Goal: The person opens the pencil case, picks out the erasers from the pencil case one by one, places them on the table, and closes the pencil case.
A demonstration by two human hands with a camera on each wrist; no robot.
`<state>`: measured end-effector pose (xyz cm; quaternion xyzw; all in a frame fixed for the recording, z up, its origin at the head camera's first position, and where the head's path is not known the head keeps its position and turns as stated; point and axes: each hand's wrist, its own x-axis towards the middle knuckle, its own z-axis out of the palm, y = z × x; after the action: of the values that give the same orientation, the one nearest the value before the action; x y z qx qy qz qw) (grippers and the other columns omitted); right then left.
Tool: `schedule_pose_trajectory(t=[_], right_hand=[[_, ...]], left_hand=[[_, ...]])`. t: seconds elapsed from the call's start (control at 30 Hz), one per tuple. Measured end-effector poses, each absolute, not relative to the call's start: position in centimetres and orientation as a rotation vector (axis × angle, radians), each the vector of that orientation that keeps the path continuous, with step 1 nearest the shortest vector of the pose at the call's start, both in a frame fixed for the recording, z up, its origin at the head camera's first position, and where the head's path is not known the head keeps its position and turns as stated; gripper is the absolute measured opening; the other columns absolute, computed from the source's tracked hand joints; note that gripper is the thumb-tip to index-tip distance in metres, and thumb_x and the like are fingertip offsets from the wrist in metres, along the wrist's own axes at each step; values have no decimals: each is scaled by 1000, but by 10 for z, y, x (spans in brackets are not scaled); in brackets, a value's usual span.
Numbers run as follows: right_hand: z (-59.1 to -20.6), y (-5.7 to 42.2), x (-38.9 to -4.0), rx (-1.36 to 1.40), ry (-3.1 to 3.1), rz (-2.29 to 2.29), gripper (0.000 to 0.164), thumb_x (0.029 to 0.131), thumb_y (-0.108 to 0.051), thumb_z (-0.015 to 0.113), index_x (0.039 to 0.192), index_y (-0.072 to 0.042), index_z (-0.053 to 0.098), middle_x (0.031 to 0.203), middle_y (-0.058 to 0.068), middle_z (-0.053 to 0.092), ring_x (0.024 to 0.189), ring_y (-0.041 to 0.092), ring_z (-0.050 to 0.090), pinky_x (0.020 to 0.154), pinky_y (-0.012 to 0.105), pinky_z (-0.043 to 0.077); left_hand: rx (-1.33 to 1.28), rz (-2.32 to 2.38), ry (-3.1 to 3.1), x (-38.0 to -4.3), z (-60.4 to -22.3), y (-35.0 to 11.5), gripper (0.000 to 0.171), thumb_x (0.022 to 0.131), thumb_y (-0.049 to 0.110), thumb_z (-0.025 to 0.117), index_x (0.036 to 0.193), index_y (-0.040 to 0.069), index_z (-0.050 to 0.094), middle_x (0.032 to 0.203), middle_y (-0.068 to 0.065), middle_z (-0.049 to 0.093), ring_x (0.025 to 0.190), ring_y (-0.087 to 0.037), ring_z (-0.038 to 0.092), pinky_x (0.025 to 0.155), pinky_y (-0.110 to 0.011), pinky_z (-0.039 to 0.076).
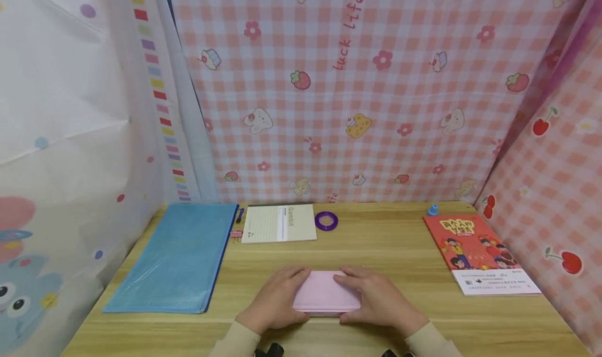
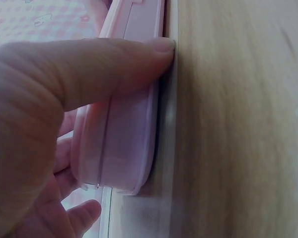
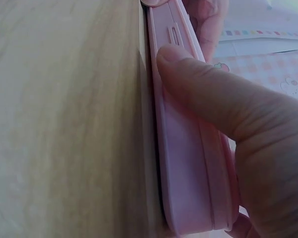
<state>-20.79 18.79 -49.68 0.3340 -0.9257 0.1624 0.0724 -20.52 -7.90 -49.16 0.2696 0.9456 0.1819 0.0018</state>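
Observation:
A pink plastic case (image 1: 326,292) with rounded corners lies flat on the wooden table, close to the person. From its left end, the left hand (image 1: 280,299) grips it, thumb along the front side and fingers toward the far edge. The right hand (image 1: 382,300) holds the opposite end in the same way. In the left wrist view, the left thumb (image 2: 124,62) presses across the case's side (image 2: 129,129), where a seam runs lengthwise. A small slotted latch (image 3: 175,33) shows by the right thumb (image 3: 188,67) in the right wrist view. The lid is down, so the inside is hidden.
A blue folder (image 1: 171,257) lies left. Behind the case are a Gambit notepad (image 1: 279,223), a purple ring (image 1: 326,212), a pink clip (image 1: 236,234) and a small dark-blue item (image 1: 240,215). On the right lies a red book (image 1: 472,242), with a small blue object (image 1: 432,209) behind.

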Motion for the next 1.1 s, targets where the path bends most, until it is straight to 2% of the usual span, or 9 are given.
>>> schedule_pose_trajectory(t=[1.1], right_hand=[[-495,187,-207,1040,-2724,482,80,68,-62,76,133,-19,59,137,9,54,121,28,53,97,46,44]], left_hand=[[860,528,2971,-205,-493,-78,97,66,43,85,145,9,41,145,-10,43,134,-29,38,110,-46,30]])
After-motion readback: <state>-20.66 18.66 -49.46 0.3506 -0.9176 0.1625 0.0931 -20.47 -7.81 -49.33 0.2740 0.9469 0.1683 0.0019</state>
